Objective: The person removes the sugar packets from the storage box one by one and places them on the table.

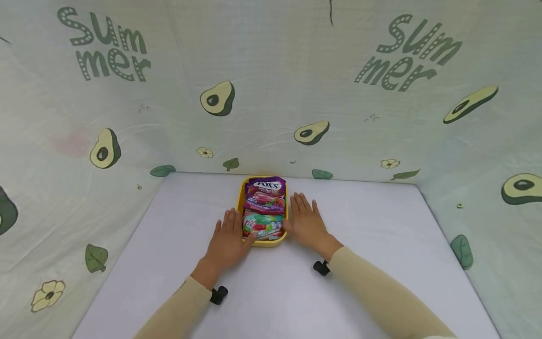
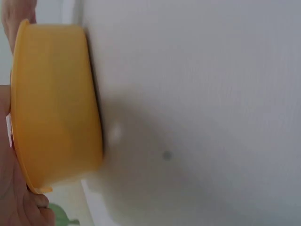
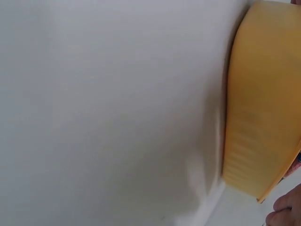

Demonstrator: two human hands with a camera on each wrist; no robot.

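Note:
A yellow plastic tub [image 1: 271, 244] with rounded corners stands on the white table near its far edge. Inside lie a purple Fox's Berries candy bag [image 1: 266, 203] and, nearer to me, a green and red candy bag [image 1: 262, 225]. My left hand [image 1: 227, 239] lies along the tub's left side, fingers straight and thumb over the near rim. Along the right side is my right hand [image 1: 308, 228], its fingers also straight and its thumb at the rim. Both wrist views show the tub's smooth outer wall [image 2: 56, 99] rising from the table; most of each hand falls outside those views.
The white tabletop [image 1: 364, 221] stretches to both sides and in front of the tub. A pale cloth [image 1: 262, 56] printed with avocados, leaves and "summer" hangs behind the table and at its sides. Each wrist carries a small black camera [image 1: 219, 295].

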